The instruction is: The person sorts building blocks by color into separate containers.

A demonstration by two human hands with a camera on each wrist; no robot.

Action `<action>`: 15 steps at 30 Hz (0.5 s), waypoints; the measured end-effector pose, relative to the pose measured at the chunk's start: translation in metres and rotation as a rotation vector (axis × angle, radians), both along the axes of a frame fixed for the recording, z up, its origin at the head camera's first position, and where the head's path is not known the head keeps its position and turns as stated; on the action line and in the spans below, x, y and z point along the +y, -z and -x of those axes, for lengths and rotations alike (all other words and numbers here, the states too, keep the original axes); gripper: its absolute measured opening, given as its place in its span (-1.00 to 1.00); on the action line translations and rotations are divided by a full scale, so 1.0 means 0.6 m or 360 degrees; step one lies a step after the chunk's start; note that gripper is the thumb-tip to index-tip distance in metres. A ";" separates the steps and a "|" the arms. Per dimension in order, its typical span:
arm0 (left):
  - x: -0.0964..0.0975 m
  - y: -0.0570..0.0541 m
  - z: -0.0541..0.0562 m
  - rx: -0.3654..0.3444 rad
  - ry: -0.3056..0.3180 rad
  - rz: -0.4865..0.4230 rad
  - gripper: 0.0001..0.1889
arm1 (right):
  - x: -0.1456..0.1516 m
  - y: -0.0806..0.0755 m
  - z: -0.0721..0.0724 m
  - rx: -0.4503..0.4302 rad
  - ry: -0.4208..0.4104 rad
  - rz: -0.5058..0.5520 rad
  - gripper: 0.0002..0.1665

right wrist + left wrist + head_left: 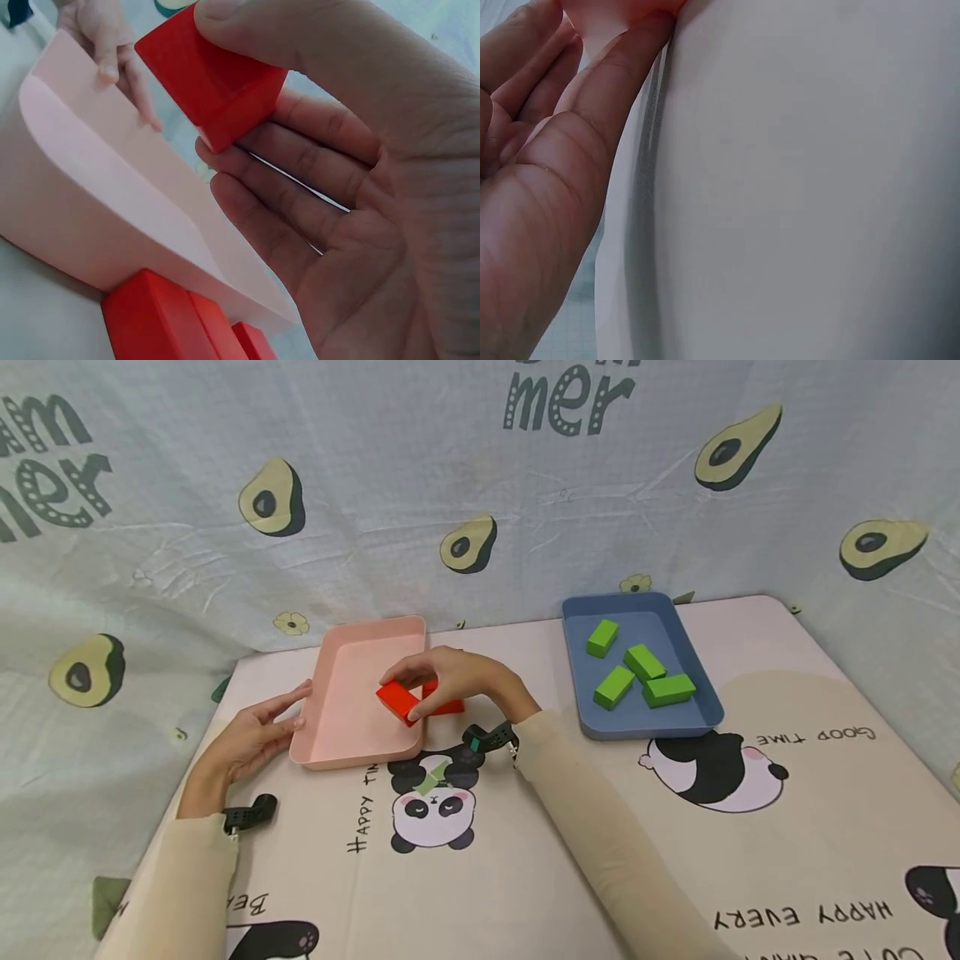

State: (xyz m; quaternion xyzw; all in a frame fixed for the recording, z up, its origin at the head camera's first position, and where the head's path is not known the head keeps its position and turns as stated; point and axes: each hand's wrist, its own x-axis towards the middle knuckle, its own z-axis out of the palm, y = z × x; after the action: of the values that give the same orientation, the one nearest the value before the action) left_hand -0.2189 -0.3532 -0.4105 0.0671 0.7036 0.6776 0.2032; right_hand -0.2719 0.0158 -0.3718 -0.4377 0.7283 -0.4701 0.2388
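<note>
Between thumb and fingers, my right hand (463, 675) pinches a red block (397, 702) above the right side of a pink tray (352, 714). The right wrist view shows the thumb on one face of that block and fingertips behind it. More red blocks (161, 319) sit against the outside of the tray's right wall, partly hidden by my right hand in the head view. My left hand (251, 742) is at the tray's left wall, fingers extended and fingertips right at the rim. The inside of the pink tray shows no blocks lying on its floor.
To the right stands a blue tray (648, 727) with several green blocks (669, 690) inside. A printed cloth with pandas (433, 817) covers the table. Behind it hangs an avocado-patterned curtain (375, 552), close to the table's back edge.
</note>
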 end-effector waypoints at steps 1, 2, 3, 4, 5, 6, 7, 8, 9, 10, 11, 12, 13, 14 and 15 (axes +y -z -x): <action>0.000 0.000 0.000 -0.0007 -0.0001 -0.0012 -0.34 | -0.001 0.000 0.000 0.0001 0.0000 -0.0008 -0.29; 0.000 -0.001 0.000 -0.0012 -0.0002 -0.0018 -0.34 | -0.002 0.000 0.000 0.0004 -0.0001 -0.0016 -0.29; 0.000 -0.001 0.000 -0.0016 -0.0005 -0.0018 -0.34 | -0.003 0.000 0.000 0.0007 -0.0001 -0.0023 -0.29; 0.000 -0.001 0.000 -0.0022 -0.0008 -0.0013 -0.34 | -0.004 0.000 0.000 0.0013 -0.0003 -0.0031 -0.29; -0.001 -0.001 0.000 -0.0031 -0.0012 -0.0008 -0.33 | -0.005 0.000 0.001 0.0018 -0.0007 -0.0039 -0.28; -0.001 -0.001 0.000 -0.0035 -0.0012 0.0002 -0.33 | -0.007 0.000 0.001 0.0026 -0.0005 -0.0050 -0.28; -0.001 -0.001 0.001 -0.0038 -0.0013 0.0010 -0.32 | -0.009 0.000 0.002 0.0026 -0.0005 -0.0053 -0.28; -0.001 -0.001 0.001 -0.0041 -0.0014 0.0016 -0.32 | -0.011 0.000 0.004 0.0018 -0.0008 -0.0047 -0.28; -0.001 -0.001 0.002 -0.0039 -0.0013 0.0020 -0.32 | -0.013 0.000 0.005 0.0013 -0.0012 -0.0036 -0.28; -0.001 -0.001 0.003 -0.0039 -0.0013 0.0024 -0.32 | -0.016 0.000 0.006 0.0009 -0.0019 -0.0019 -0.28; -0.001 -0.001 0.003 -0.0039 -0.0017 0.0024 -0.32 | -0.018 -0.001 0.008 0.0005 -0.0028 0.0003 -0.28; -0.001 -0.002 0.003 -0.0038 -0.0018 0.0026 -0.32 | -0.021 -0.001 0.009 -0.0003 -0.0037 0.0027 -0.29; 0.000 -0.002 0.003 -0.0041 -0.0025 0.0027 -0.32 | -0.023 -0.002 0.011 -0.0017 -0.0051 0.0052 -0.29; 0.000 -0.003 0.003 -0.0044 -0.0031 0.0032 -0.31 | -0.026 -0.002 0.012 -0.0026 -0.0063 0.0073 -0.29; 0.001 -0.003 0.003 -0.0048 -0.0038 0.0035 -0.31 | -0.028 -0.003 0.013 -0.0030 -0.0067 0.0083 -0.30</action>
State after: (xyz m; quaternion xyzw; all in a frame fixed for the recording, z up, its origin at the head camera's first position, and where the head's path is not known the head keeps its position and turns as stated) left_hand -0.2209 -0.3529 -0.4087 0.0463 0.7085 0.6732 0.2066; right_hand -0.2797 -0.0008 -0.3702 -0.4545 0.7042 -0.4879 0.2439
